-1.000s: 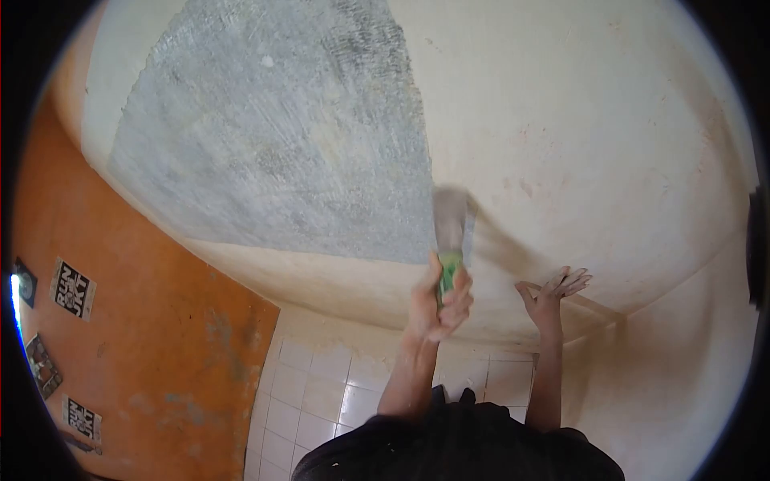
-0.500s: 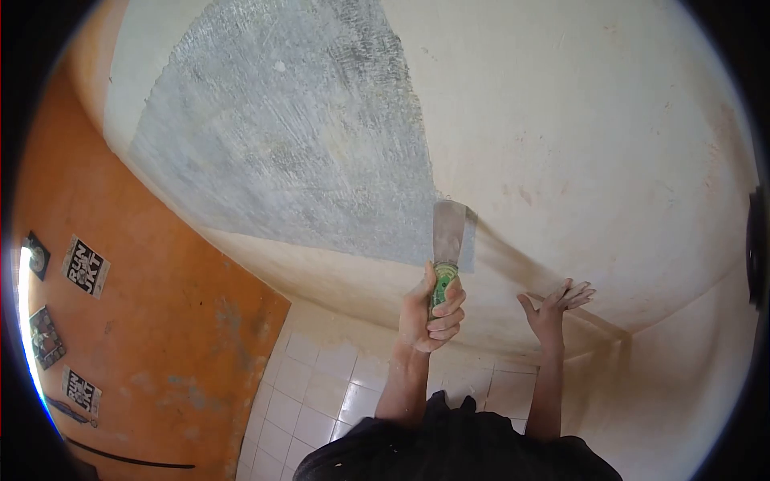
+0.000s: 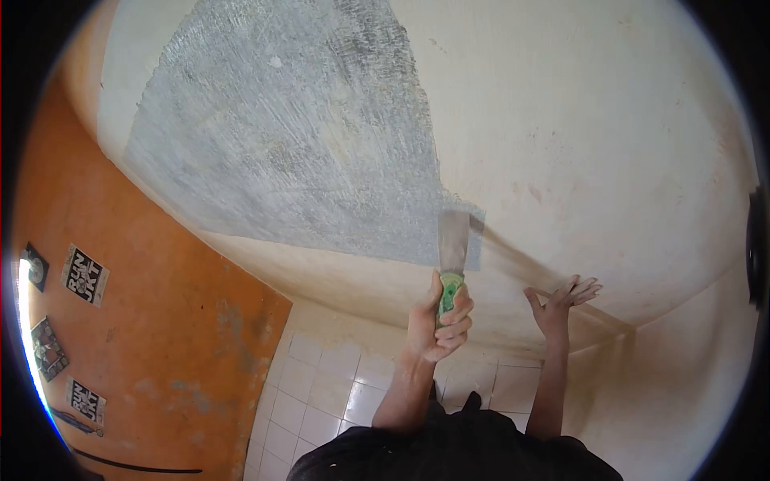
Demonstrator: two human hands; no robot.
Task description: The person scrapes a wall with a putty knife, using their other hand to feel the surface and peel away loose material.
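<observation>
— Whereabouts, the metal scraper with the green handle (image 3: 451, 260)?
— Up against the cream-painted ceiling (image 3: 609, 136). Blade flat on the paint, right at the lower right edge of the bare grey scraped patch (image 3: 289, 136). Handle pointing down.
— Held how?
— Gripped in the left hand (image 3: 437, 321), fingers wrapped tight round the green handle, thumb running up toward the blade.
— And the right hand (image 3: 561, 301)?
— Holding nothing. Spread wide, fingers laid against the ceiling just to the right of the scraper, near the corner with the cream wall.
— Round about?
— Below the ceiling, white square wall tiles (image 3: 313, 393). To the left, an orange wall (image 3: 160, 337) with black-and-white posters (image 3: 84, 274) stuck on. Dark clothing along the bottom edge, both bare arms reaching up from it.
</observation>
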